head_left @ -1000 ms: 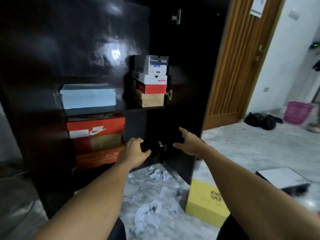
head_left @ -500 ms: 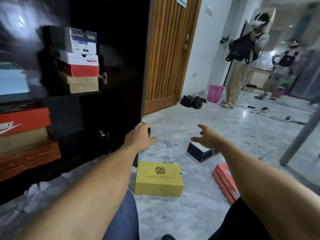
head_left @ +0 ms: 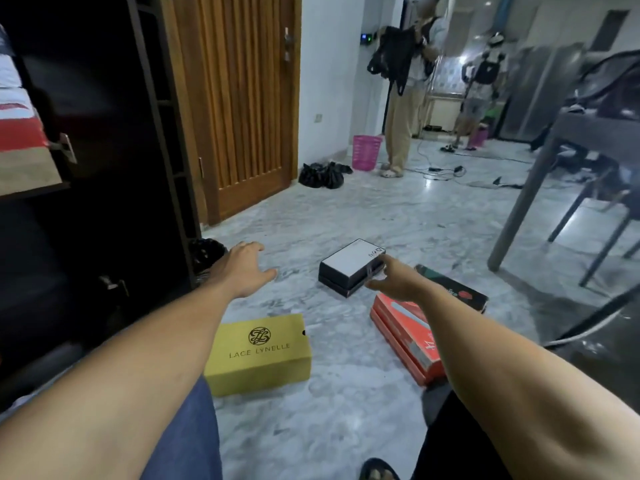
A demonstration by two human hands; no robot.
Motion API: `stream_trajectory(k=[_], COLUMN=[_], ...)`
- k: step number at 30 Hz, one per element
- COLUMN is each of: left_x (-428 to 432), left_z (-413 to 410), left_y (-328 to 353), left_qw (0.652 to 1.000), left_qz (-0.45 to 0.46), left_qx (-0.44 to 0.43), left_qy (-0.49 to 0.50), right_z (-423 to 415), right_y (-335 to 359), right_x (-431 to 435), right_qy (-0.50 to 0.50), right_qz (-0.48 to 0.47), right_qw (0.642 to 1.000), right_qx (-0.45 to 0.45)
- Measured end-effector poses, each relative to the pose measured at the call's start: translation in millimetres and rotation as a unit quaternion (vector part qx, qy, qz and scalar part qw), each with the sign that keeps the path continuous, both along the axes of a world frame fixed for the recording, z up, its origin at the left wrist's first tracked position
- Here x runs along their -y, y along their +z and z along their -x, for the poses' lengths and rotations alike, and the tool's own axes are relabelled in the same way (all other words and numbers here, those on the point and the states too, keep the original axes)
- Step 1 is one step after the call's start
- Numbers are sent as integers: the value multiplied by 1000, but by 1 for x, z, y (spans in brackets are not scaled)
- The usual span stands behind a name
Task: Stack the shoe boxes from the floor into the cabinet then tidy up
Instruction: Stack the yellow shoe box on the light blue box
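In the head view, both hands are empty with the fingers spread. The right hand (head_left: 398, 282) reaches just at the near edge of the black box with white lid (head_left: 351, 266) on the marble floor (head_left: 346, 220). The left hand (head_left: 244, 268) hovers beside the dark cabinet (head_left: 104, 202). A yellow box (head_left: 259, 353), an orange box (head_left: 405, 337) and a dark box (head_left: 457, 289) also lie on the floor.

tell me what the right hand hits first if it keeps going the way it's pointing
Most likely the black box with the white lid: the right hand is open, fingertips right at its near corner. Contact itself is unclear.
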State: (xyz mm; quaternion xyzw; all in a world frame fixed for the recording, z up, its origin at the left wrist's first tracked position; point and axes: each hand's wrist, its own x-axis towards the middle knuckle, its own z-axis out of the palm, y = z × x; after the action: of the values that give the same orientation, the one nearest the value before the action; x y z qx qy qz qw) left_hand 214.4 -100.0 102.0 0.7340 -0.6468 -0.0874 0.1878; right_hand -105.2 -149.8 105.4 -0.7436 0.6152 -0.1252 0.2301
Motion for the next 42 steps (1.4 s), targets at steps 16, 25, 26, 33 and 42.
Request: stream_trajectory(k=[16,25,26,33,42], left_x=[-3,29,29,21,16], left_z=[-10,-28,-34,-69,-116], left_y=[-32,-157,-176,-256,-308], left_qw=[999,983,979,957,942], left_qz=[-5,-78,-89,-157,-171], left_qx=[-23,-106,-117,-138,-215], left_qy=[46,131,144,199,195], right_z=[0,-60,-67,-102,-128], right_y=[-33,-129,-147,-249,-301], right_x=[27,74,76,81,93], right_qy=[8,14,18,40,34], right_qz=[2,-73,-91,-198,-250], right_qw=[1000,997,995,979,962], right_qx=[4,31,31,32,103])
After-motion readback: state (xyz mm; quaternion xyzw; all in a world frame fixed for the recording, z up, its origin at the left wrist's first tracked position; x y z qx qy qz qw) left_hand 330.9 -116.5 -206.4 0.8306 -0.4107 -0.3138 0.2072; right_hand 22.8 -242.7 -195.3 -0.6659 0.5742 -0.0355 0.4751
